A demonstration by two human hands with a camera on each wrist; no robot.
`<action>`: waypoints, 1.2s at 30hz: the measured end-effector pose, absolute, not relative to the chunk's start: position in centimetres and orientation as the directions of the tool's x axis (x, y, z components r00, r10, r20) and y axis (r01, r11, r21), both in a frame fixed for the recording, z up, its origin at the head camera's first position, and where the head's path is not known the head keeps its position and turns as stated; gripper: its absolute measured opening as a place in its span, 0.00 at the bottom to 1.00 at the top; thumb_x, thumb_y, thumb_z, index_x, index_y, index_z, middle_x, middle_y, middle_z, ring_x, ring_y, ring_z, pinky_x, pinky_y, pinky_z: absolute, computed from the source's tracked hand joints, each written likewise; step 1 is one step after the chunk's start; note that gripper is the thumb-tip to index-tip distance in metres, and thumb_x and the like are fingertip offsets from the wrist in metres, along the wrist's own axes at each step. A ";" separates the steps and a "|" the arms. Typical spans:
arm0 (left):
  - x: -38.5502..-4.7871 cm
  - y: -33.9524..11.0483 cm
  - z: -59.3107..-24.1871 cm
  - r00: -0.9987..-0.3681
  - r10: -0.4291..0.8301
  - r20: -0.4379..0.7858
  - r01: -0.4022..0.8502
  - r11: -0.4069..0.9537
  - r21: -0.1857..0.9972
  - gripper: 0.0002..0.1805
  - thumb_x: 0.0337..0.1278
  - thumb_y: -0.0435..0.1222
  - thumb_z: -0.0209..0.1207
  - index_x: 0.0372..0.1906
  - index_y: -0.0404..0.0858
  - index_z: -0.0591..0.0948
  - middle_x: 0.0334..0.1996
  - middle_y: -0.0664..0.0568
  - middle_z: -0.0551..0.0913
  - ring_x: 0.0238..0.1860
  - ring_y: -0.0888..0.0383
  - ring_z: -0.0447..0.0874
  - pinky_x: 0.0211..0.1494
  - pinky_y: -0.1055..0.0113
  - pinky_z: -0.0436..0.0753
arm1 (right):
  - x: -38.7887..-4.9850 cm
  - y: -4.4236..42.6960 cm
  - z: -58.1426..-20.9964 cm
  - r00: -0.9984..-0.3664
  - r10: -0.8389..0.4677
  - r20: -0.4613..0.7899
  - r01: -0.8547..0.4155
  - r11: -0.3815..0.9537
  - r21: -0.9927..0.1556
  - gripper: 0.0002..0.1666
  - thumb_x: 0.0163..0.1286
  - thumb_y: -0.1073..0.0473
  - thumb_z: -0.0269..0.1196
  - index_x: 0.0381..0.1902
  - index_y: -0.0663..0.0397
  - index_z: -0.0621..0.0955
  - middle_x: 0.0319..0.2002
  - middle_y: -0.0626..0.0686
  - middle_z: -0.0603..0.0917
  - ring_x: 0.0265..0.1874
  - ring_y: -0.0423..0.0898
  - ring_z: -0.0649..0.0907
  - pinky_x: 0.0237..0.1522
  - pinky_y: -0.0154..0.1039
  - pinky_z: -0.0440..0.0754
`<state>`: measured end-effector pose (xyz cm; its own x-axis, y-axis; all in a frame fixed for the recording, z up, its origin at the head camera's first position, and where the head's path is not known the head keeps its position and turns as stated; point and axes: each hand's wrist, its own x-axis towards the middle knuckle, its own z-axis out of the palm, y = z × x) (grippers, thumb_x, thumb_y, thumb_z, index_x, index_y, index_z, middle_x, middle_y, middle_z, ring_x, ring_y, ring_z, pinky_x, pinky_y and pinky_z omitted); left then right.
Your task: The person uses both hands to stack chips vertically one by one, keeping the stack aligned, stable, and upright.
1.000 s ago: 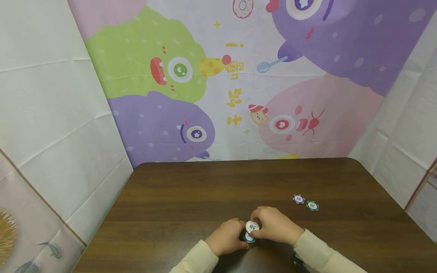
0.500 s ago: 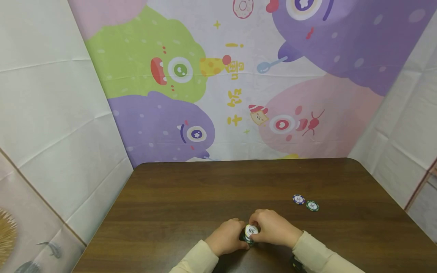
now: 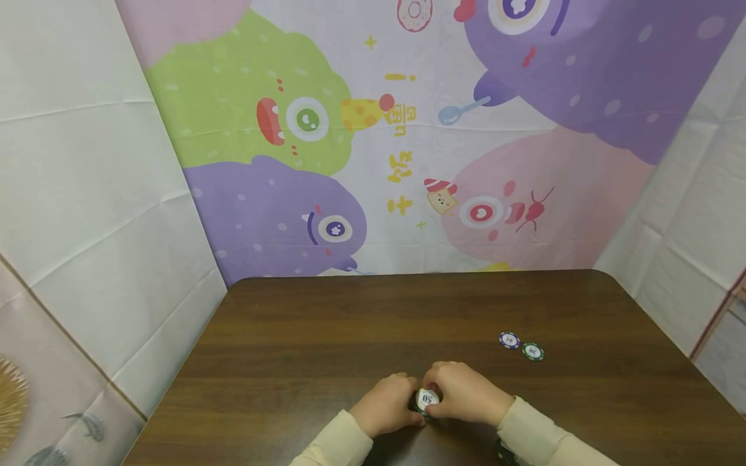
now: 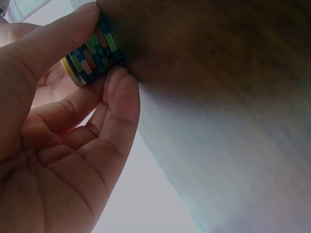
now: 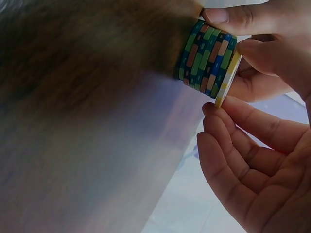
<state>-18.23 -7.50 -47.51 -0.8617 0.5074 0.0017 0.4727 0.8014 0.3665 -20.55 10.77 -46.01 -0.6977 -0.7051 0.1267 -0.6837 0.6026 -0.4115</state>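
Observation:
A stack of green and blue poker chips [image 5: 205,58] stands on the table, mostly covered by the hands in the head view. My left hand [image 3: 386,406] holds this stack from the left, thumb and fingers around its side. On top lies a yellow-and-white poker chip marked 50 [image 3: 427,398]. The right hand [image 3: 469,393] pinches that chip by its edge between thumb and fingers. In the right wrist view the yellow-edged chip sits against the top of the stack, slightly off line with it. From the left wrist, the stack's striped side [image 4: 95,52] shows between thumb and fingers.
Two loose poker chips lie flat farther back on the right: a purple-blue one marked 10 [image 3: 509,340] and a green one marked 20 [image 3: 533,351]. The brown wooden table [image 3: 326,330] ends at a cartoon-printed cloth [image 3: 402,246] behind it.
My right hand has moved slightly down and left, bringing the yellow chip from partly overlapping the stack to nearly covering its top. The left hand has stayed in place.

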 end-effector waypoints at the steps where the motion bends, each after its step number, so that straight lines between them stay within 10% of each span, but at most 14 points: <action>1: -18.2 -7.5 -47.5 -0.861 0.509 0.005 0.476 0.802 0.362 0.18 0.37 0.42 0.77 0.36 0.43 0.83 0.29 0.61 0.79 0.29 0.70 0.70 0.32 0.74 0.73 | -20.5 10.7 -46.0 -0.696 -0.707 0.126 -0.685 0.600 -0.412 0.12 0.51 0.55 0.73 0.33 0.52 0.84 0.30 0.42 0.80 0.26 0.31 0.70 0.30 0.28 0.72; 36: -18.3 -7.6 -47.5 -0.858 0.514 0.020 0.485 0.797 0.360 0.17 0.36 0.41 0.77 0.32 0.44 0.81 0.26 0.61 0.78 0.27 0.70 0.68 0.30 0.74 0.71 | -20.2 10.2 -45.9 -0.692 -0.715 0.100 -0.690 0.613 -0.386 0.13 0.49 0.56 0.72 0.33 0.53 0.84 0.29 0.42 0.79 0.25 0.31 0.69 0.28 0.27 0.71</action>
